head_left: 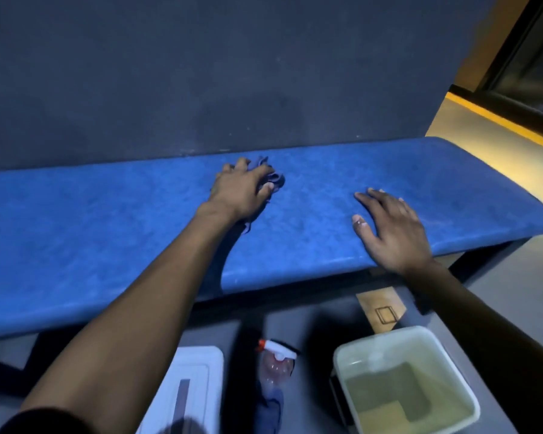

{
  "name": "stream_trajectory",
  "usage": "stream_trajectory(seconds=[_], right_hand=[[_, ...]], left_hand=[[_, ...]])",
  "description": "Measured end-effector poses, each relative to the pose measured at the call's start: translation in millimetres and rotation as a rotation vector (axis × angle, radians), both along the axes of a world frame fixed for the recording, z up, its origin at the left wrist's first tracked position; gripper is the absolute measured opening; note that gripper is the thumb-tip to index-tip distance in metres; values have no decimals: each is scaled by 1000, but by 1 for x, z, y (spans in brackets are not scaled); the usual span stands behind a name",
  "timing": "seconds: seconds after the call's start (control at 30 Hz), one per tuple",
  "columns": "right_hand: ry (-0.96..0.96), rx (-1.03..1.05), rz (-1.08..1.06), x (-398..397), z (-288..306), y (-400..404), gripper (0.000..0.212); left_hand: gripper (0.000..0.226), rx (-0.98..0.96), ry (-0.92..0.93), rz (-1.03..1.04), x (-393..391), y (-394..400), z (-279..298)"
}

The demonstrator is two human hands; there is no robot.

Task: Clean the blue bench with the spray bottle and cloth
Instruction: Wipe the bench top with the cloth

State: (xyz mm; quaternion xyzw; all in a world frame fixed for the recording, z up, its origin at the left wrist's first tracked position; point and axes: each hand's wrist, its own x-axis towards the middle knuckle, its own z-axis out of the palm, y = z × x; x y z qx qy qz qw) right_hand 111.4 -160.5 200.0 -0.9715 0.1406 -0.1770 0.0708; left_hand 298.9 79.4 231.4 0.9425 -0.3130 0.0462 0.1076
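Note:
The long blue bench runs across the view against a dark wall. My left hand presses a crumpled blue cloth onto the seat near its back edge, fingers closed over it. My right hand lies flat on the seat near the front edge, fingers spread, holding nothing. The spray bottle, clear with a white and orange trigger head, stands on the floor below the bench, between the two arms.
A pale square bucket of yellowish liquid stands on the floor at lower right. A white lidded container sits at lower left of the bottle. Another dark blue cloth lies by the bottle. The bench ends at the right.

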Motion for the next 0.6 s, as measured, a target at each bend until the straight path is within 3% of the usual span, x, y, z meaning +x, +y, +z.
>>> stream_trajectory(seconds=[0.23, 0.4, 0.5, 0.6], right_hand=[[34, 9, 16, 0, 2, -1, 61], [11, -14, 96, 6, 14, 5, 63], [-13, 61, 251, 20, 26, 42, 66], [66, 77, 429, 36, 20, 101, 65]], left_hand=[[37, -165, -40, -162, -102, 69, -6], [37, -485, -289, -269, -190, 125, -89], [37, -493, -184, -235, -217, 143, -169], [35, -390, 79, 15, -219, 158, -245]])
